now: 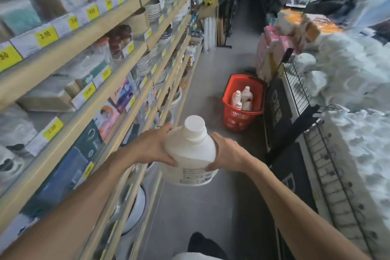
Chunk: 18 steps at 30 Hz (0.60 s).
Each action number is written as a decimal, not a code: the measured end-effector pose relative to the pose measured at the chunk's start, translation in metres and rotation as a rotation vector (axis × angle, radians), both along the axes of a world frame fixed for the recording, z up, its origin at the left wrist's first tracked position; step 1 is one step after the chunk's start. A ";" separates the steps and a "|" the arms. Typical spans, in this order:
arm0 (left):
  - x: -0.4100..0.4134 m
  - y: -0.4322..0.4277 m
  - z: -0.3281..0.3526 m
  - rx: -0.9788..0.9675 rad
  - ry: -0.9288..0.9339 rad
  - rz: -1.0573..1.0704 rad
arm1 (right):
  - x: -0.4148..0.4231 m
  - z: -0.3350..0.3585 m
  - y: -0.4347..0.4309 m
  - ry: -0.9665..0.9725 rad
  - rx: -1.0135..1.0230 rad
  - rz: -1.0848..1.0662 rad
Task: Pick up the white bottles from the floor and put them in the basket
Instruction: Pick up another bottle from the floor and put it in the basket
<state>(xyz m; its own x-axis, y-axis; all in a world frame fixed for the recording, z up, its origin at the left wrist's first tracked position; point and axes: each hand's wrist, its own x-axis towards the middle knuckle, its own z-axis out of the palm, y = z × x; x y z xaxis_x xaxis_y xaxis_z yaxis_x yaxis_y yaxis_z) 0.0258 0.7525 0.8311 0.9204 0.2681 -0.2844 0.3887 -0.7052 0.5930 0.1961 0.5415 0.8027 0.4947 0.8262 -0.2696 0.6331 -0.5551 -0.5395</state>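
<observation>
Above the aisle floor (213, 74), carrying white bottle (190, 154) gripped between left hand (154, 148) and right hand (228, 152); next, likely stepping forward to red basket (232, 115), lowering it in.

Left hand (155, 146) and right hand (229, 152) on bare forearms; below, a dark garment (205, 246) beside a white fabric edge (194, 257).
</observation>
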 end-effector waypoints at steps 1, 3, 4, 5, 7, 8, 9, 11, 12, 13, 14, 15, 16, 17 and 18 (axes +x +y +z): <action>0.011 0.007 0.001 -0.010 -0.006 -0.007 | 0.009 0.000 0.004 -0.001 -0.001 -0.019; 0.033 0.018 0.002 -0.021 -0.017 -0.017 | 0.027 0.000 0.010 0.003 -0.001 -0.051; 0.044 0.023 0.003 -0.030 -0.024 -0.021 | 0.036 0.001 0.014 0.006 0.002 -0.061; 0.055 0.027 0.003 -0.040 -0.028 -0.024 | 0.044 0.002 0.017 0.008 0.006 -0.067; 0.076 0.035 0.005 -0.051 -0.033 -0.024 | 0.062 0.005 0.024 0.004 0.010 -0.079; 0.087 0.038 0.005 -0.056 -0.033 -0.023 | 0.071 0.007 0.027 0.002 0.012 -0.083; 0.097 0.042 0.005 -0.059 -0.033 -0.023 | 0.080 0.008 0.030 0.000 0.016 -0.087; 0.118 0.051 0.006 -0.057 -0.026 -0.027 | 0.099 0.011 0.036 0.001 0.018 -0.086; 0.129 0.055 0.007 -0.055 -0.021 -0.029 | 0.109 0.012 0.039 0.003 0.018 -0.089; 0.141 0.060 0.009 -0.054 -0.019 -0.033 | 0.119 0.014 0.043 0.003 0.018 -0.092; 0.151 0.064 0.010 -0.053 -0.020 -0.037 | 0.129 0.015 0.046 0.004 0.019 -0.096; 0.162 0.068 0.011 -0.051 -0.021 -0.041 | 0.139 0.015 0.049 0.005 0.022 -0.100; 0.173 0.073 0.013 -0.049 -0.023 -0.047 | 0.149 0.016 0.053 0.005 0.025 -0.103; 0.183 0.077 0.014 -0.053 -0.022 -0.050 | 0.159 0.016 0.057 0.001 0.027 -0.104; 0.193 0.082 0.015 -0.058 -0.022 -0.050 | 0.169 0.017 0.061 -0.001 0.029 -0.108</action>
